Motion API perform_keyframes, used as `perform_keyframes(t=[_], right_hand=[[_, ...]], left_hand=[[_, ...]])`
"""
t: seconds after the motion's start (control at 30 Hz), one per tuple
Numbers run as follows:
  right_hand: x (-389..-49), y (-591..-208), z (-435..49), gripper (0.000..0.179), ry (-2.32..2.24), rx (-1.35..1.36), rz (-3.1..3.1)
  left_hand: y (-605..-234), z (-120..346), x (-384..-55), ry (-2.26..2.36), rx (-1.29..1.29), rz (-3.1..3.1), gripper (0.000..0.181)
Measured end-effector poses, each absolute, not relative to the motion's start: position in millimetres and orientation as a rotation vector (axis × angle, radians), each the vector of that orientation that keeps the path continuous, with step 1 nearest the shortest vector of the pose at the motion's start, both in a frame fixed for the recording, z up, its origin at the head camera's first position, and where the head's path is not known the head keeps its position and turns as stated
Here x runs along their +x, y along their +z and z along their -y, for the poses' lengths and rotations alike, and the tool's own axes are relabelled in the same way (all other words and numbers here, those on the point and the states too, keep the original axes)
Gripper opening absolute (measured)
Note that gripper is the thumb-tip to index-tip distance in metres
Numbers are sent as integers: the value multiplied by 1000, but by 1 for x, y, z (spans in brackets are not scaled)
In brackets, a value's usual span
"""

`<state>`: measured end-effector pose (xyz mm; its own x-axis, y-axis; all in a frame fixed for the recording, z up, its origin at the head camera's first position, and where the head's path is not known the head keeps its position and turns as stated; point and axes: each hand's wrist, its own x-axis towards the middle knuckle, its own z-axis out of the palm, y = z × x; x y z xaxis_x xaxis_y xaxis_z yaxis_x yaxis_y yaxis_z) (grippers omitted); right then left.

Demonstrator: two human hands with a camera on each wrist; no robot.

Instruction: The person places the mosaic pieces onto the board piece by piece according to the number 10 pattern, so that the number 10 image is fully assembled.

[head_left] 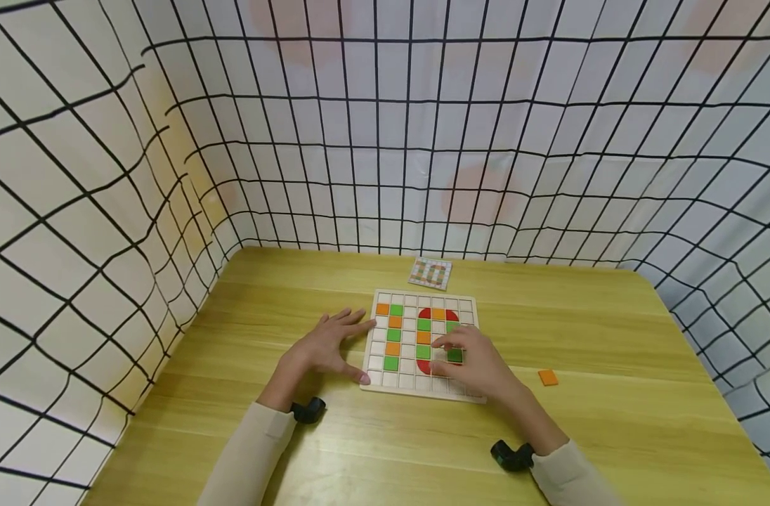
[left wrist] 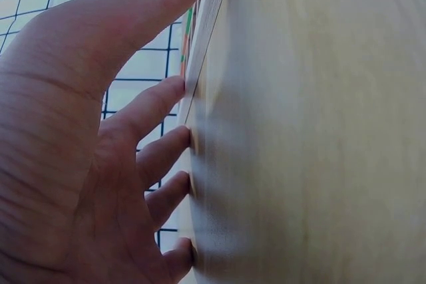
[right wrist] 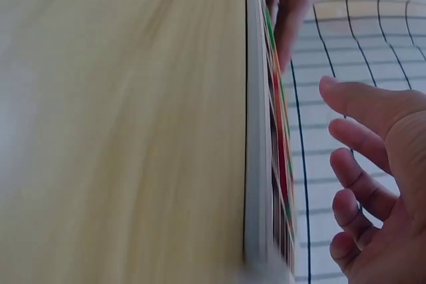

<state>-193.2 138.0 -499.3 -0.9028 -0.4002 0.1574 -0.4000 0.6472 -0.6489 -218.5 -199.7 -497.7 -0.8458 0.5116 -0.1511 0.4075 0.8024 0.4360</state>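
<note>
A pale wooden grid board (head_left: 407, 383) lies on the table, bearing orange and green square tiles in a left figure and orange, green and red ones in a right figure. Spread wide, my left hand (head_left: 324, 346) touches the board's left edge with thumb and index finger; its other fingertips (left wrist: 178, 257) meet the tabletop. My right hand (head_left: 476, 358) is over the board's right part and hides some of the tiles. In the right wrist view its fingers (right wrist: 356, 181) are loosely bent, apart from the board, with nothing between them and the thumb.
One loose orange tile (head_left: 548, 378) lies on the table to the right of the board. A small pattern card (head_left: 431, 273) lies behind the board. Black netting (head_left: 385, 126) before pale cloth surrounds the table's back and sides.
</note>
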Motion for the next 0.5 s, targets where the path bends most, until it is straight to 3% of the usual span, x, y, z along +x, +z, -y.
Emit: perform_keyframes(t=[0.5], right_hand=[[-176,-503,-208,29,-1017,-643,-2924]], left_hand=[[-496,199,-217,591,703,-2728,115]])
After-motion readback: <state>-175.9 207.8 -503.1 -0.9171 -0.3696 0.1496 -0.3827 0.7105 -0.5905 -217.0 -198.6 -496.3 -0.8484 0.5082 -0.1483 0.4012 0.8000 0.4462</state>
